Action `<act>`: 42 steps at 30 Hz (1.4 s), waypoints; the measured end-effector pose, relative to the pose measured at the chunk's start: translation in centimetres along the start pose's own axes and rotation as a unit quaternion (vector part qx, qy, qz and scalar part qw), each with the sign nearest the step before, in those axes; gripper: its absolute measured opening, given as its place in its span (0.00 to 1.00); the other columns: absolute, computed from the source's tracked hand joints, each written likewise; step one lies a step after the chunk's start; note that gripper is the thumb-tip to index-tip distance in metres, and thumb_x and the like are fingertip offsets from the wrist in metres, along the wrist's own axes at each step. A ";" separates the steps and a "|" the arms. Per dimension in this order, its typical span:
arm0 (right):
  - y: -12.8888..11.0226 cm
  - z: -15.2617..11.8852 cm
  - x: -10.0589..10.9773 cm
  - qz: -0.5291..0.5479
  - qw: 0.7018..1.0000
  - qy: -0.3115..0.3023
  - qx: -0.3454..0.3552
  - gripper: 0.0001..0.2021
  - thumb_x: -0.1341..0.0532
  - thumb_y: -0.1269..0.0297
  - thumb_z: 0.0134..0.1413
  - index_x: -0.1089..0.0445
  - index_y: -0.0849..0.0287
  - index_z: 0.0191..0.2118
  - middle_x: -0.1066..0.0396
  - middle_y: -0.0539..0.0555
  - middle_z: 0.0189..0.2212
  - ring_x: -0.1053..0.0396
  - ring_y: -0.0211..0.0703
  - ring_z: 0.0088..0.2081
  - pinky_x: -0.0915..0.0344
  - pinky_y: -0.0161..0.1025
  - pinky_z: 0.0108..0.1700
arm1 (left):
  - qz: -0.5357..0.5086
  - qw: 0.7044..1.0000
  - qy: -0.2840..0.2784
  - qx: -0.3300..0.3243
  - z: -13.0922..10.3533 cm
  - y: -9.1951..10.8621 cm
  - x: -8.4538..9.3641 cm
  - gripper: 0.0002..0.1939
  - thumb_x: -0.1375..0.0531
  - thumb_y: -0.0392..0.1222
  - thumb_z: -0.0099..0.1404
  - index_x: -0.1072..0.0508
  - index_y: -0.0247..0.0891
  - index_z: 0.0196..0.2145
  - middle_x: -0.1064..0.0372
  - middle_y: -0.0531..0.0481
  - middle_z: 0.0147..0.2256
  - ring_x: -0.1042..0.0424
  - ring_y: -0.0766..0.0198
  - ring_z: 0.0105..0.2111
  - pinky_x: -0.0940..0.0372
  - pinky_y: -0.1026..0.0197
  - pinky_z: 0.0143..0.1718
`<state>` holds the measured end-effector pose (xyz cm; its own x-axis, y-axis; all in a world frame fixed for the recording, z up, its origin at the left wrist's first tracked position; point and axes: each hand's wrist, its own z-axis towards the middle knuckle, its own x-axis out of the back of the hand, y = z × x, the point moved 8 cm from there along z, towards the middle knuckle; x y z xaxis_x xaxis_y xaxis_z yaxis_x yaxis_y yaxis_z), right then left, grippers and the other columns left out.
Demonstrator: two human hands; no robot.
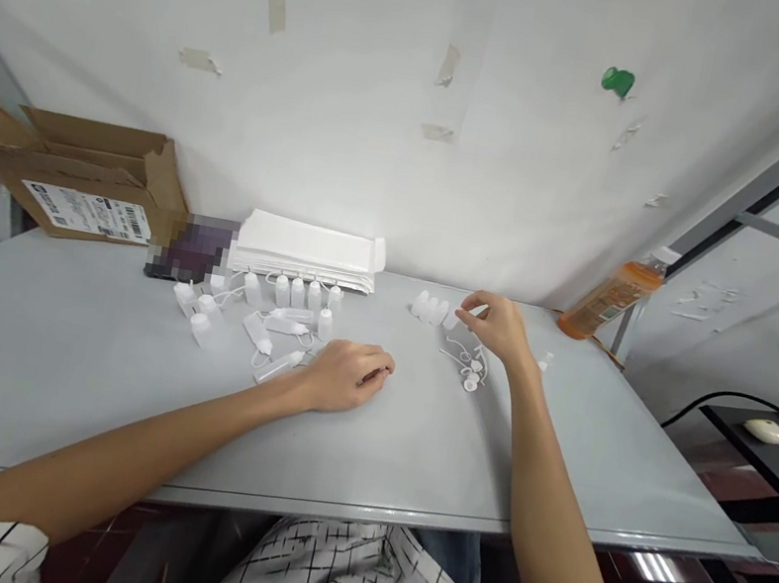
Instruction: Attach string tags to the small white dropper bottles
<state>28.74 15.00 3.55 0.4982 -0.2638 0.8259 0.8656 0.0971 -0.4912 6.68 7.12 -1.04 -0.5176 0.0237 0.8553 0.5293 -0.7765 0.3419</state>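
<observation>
My right hand (496, 324) reaches to the back of the table, its thumb and forefinger closed at a small translucent plastic bottle (452, 320). Left of that bottle stand several similar uncapped bottles (430, 308) in a short row. Just below the right hand lie loose white caps (471, 382) with thin curly straps. My left hand (350, 377) rests on the table with its fingers curled; whatever they may hold is hidden. To its left are several capped dropper bottles (297, 293), some upright and others, like one bottle (258, 333), lying down.
A stack of flat white cartons (306, 252) lies against the wall. Left of it are a dark blurred item (197, 250) and an open cardboard box (95, 189). An orange liquid bottle (611, 295) leans at the back right. A computer mouse (766, 431) sits on a side shelf.
</observation>
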 end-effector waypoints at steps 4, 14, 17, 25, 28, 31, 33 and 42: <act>0.0 -0.1 0.2 -0.014 1.000 0.021 -0.011 0.04 0.39 0.65 0.49 0.26 0.56 0.30 0.23 0.50 0.27 0.25 0.45 0.31 0.40 0.39 0.36 | -0.002 1.000 -0.001 -0.003 0.0 0.2 0.1 0.11 0.49 0.35 0.67 0.26 0.39 0.36 0.24 0.52 0.32 0.30 0.66 0.27 0.45 0.63 0.27; 0.5 -0.3 2.0 -0.004 0.996 0.090 -0.029 0.05 0.40 0.67 0.45 0.26 0.55 0.28 0.23 0.51 0.27 0.26 0.46 0.30 0.39 0.41 0.35 | -0.010 1.000 0.011 -0.005 -0.1 0.1 0.2 0.11 0.49 0.35 0.67 0.26 0.38 0.36 0.23 0.52 0.32 0.30 0.66 0.27 0.44 0.63 0.28; 1.0 -0.7 3.2 0.051 0.992 0.110 -0.041 0.04 0.39 0.65 0.44 0.27 0.57 0.27 0.26 0.51 0.23 0.28 0.45 0.26 0.37 0.42 0.35 | -0.024 1.000 0.018 0.005 0.0 0.0 0.4 0.11 0.48 0.35 0.67 0.25 0.38 0.37 0.23 0.52 0.32 0.30 0.67 0.26 0.43 0.62 0.28; -2.1 -1.7 1.3 0.225 0.971 -0.083 -0.014 0.07 0.35 0.61 0.44 0.27 0.60 0.28 0.34 0.48 0.15 0.37 0.38 0.20 0.42 0.36 0.26 | -0.081 0.993 0.058 0.064 0.2 -0.6 1.4 0.12 0.47 0.39 0.69 0.25 0.39 0.42 0.24 0.52 0.34 0.33 0.69 0.24 0.40 0.63 0.29; -4.3 -2.3 -0.3 0.273 0.951 -0.145 0.008 0.07 0.33 0.62 0.45 0.27 0.61 0.29 0.33 0.48 0.16 0.36 0.37 0.21 0.40 0.36 0.27 | -0.064 0.989 0.091 0.094 0.2 -0.9 1.9 0.13 0.47 0.43 0.70 0.26 0.40 0.46 0.26 0.51 0.35 0.34 0.69 0.23 0.41 0.63 0.28; -7.1 -3.2 -2.4 0.328 0.920 -0.210 0.042 0.07 0.32 0.62 0.45 0.26 0.61 0.29 0.33 0.48 0.18 0.34 0.37 0.22 0.37 0.36 0.29 | -0.033 0.986 0.118 0.115 0.1 -1.3 2.2 0.15 0.45 0.48 0.70 0.28 0.40 0.49 0.27 0.51 0.37 0.33 0.69 0.24 0.41 0.64 0.27; -8.7 -3.9 -3.8 0.343 0.904 -0.248 0.063 0.08 0.32 0.62 0.45 0.26 0.61 0.29 0.32 0.48 0.19 0.33 0.37 0.23 0.35 0.37 0.29 | -0.031 0.984 0.128 0.120 0.0 -1.5 2.1 0.15 0.44 0.49 0.69 0.27 0.40 0.47 0.27 0.51 0.36 0.33 0.69 0.24 0.42 0.64 0.26; -7.7 -3.5 -3.0 0.348 0.909 -0.225 0.047 0.11 0.32 0.58 0.47 0.26 0.61 0.31 0.28 0.52 0.26 0.31 0.38 0.25 0.33 0.37 0.28 | -0.053 0.981 0.141 0.124 -0.1 -1.5 2.3 0.08 0.44 0.42 0.68 0.29 0.39 0.42 0.30 0.54 0.27 0.34 0.67 0.23 0.43 0.64 0.26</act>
<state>20.39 11.69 3.85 0.8782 0.3098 0.3645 0.3229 0.1783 -0.9295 4.60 8.26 0.35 -0.7257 -0.1069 0.6797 0.5914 -0.6017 0.5368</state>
